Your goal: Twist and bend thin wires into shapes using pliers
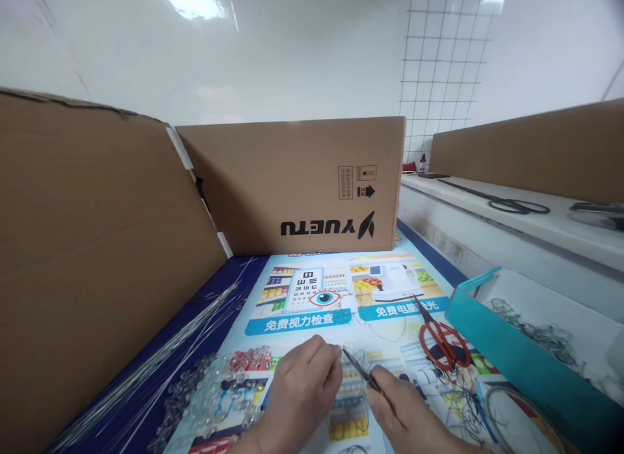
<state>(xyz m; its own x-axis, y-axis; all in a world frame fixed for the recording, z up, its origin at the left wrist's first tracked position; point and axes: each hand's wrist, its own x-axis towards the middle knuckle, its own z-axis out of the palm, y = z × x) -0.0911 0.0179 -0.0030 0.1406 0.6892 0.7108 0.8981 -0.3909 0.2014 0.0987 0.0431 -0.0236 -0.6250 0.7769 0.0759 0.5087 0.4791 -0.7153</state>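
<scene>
My left hand [305, 389] is closed in a pinch above the printed mat, and whatever its fingertips hold is too small to make out. In my right hand [407, 408] is a pair of slim-jawed pliers [358, 366], their metal tip pointing up and left to just beside the left fingertips. Thin, clear line loops faintly around and below the tip. Several transparent beads [229, 392] lie in a loose spread left of my left hand. Red-handled scissors [442, 343] rest on the mat beyond my right hand, blades pointing away.
Long thin strands [166, 350] lie along the left side. A teal box [517, 350] on the right holds tangled line. Tangled dark strands [470, 408] lie beside it. Cardboard panels [292, 181] stand behind and left. Black scissors [517, 205] lie on the right ledge.
</scene>
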